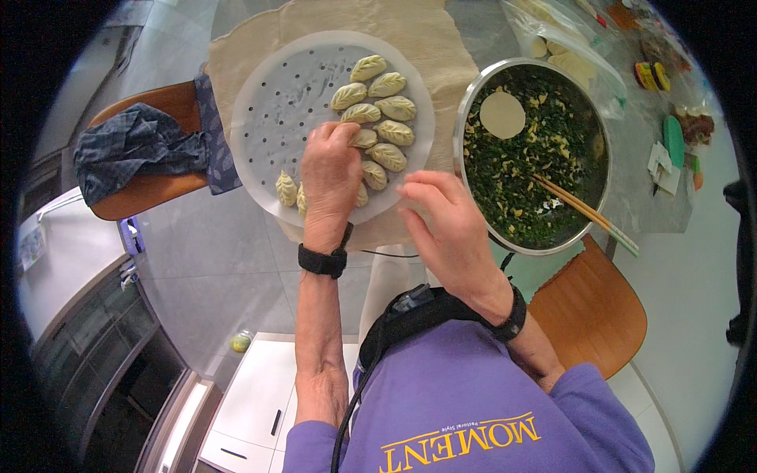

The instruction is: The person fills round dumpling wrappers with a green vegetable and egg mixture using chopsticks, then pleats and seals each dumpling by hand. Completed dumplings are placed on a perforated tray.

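A round white steamer liner (272,150) with small holes carries several pleated dumplings (388,157), mostly in slanting rows on its right half. My left hand (331,169) is over the liner, its fingers closed at a dumpling (363,139) that peeks out beside the fingertips. That hand hides part of the dumplings near the front edge. To its right, my right hand (449,225) holds nothing, with thumb and fingers apart, between the liner and a metal bowl (460,118). Chopped green filling (512,177) with yellow bits lies in the bowl, and a round dough wrapper (502,115) rests on it.
Wooden chopsticks (587,206) lean over the bowl's right rim. A beige cloth (441,47) lies under the liner. Behind the bowl is a clear plastic bag (579,55) with dough pieces. Brown chairs stand left (150,197) and right (591,315), the left one draped with dark cloth.
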`<action>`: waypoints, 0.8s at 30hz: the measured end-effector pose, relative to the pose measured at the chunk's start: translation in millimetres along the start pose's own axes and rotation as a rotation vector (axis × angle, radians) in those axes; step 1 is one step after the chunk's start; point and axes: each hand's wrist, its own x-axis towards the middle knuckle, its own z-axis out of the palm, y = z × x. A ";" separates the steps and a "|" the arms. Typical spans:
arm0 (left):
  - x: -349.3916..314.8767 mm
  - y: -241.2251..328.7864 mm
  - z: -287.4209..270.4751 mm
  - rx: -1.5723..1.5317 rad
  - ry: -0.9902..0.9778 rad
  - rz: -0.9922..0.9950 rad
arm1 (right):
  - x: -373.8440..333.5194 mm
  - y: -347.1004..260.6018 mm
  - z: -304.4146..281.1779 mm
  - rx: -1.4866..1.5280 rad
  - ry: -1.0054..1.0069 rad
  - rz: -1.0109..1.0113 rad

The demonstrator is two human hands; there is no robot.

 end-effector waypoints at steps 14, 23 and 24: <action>1.9 -0.3 2.8 0.015 -0.008 -0.044 | -53.5 -6.1 -73.9 0.096 -0.025 0.164; 1.2 -5.1 4.4 -0.022 -0.027 -0.090 | -61.3 -1.5 -94.6 0.069 0.039 0.146; 0.6 -4.8 3.1 -0.044 -0.024 -0.093 | -61.9 -1.1 -98.5 0.059 0.049 0.138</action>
